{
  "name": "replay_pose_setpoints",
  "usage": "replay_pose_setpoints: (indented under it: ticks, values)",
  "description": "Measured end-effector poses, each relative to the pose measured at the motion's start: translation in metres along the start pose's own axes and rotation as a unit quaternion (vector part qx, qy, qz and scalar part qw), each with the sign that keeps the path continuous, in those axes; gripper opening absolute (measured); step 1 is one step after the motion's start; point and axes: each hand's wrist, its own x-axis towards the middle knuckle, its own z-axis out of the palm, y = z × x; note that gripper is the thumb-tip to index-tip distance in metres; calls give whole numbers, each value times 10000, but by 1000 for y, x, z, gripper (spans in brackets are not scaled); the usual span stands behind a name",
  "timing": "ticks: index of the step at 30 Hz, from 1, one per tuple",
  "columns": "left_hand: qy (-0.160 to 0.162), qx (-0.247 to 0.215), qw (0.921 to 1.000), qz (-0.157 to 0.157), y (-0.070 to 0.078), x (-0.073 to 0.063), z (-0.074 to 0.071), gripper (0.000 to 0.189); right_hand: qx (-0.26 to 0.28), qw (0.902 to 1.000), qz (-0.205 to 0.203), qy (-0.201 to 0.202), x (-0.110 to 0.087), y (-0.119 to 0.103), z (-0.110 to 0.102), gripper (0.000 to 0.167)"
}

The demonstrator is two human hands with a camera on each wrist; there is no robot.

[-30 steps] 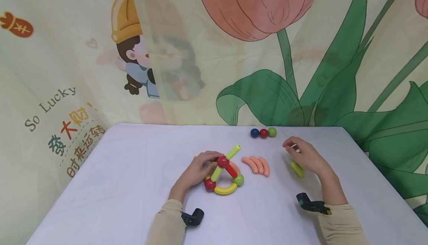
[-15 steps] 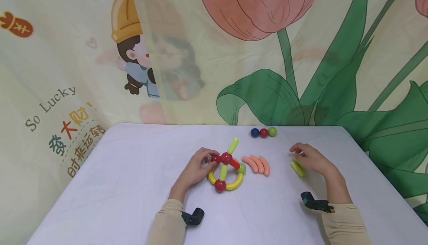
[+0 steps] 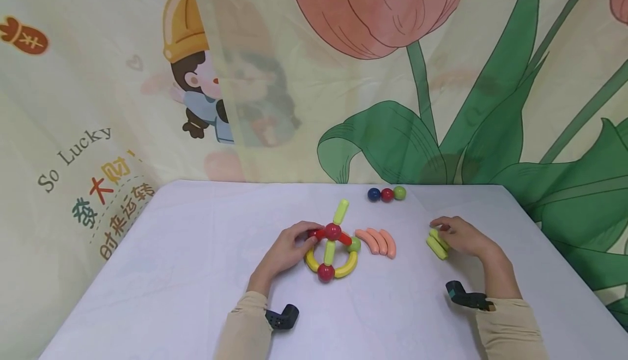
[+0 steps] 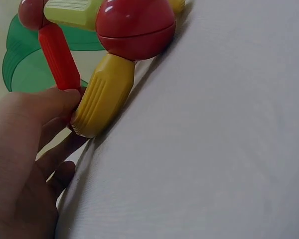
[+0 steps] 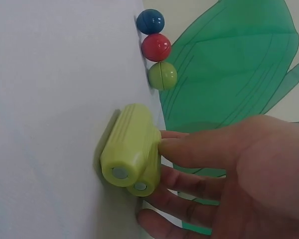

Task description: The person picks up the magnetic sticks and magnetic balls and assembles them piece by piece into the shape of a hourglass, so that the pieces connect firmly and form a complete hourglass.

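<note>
My left hand [image 3: 288,248] grips the back left corner of a magnetic ball-and-rod frame on the table. Its thumb lies at the joint of a red rod [image 4: 60,57] and a yellow curved rod [image 4: 103,97]; the ball there is mostly hidden. A red ball [image 3: 333,232] tops the frame, with a light green rod [image 3: 340,211] sticking up from it. Yellow curved rods, a front red ball [image 3: 326,273] and a green ball [image 3: 354,245] form the base. On the right, my right hand [image 3: 468,237] pinches one light green rod [image 5: 153,172], lying against a second light green rod [image 5: 127,144].
Three pink curved rods [image 3: 376,242] lie side by side right of the frame. At the back edge of the white table [image 3: 196,223] stand a blue ball [image 3: 374,195], a red ball [image 3: 387,195] and a green ball [image 3: 399,193] in a row. A printed cloth hangs behind.
The frame has turned in my left hand, its front red ball shifting right and its upper green rod swinging more upright. My right hand has moved right and nearer, uncovering more of the two green rods.
</note>
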Motion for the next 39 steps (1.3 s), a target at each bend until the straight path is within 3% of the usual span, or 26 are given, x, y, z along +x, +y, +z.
replay_pose_setpoints:
  ticks: [8,13,20,27,31,35,39]
  values:
    - [98,-31,9997,-221,0,0,-1,28,-30,10000,-60,38,3,0,3,28]
    - [169,68,9998,-81,-2,-1,-2,26,-2,10000,3,74,4,1,5,24]
    - [-116,-132,9998,-137,-2,-2,-7,13,79,9997,166,150,2,1,4,28]
    - [47,-7,9990,-446,-2,2,-5,18,283,9979,40,583,3,1,4,36]
    - [-36,81,9980,-618,1,4,-2,22,496,9949,-108,872,4,-1,4,36]
    - [-220,220,9979,-573,3,6,0,23,647,9921,-162,1062,5,-7,3,36]
    - [-191,341,9979,-518,5,5,1,24,821,9892,-237,1188,9,-18,5,37]
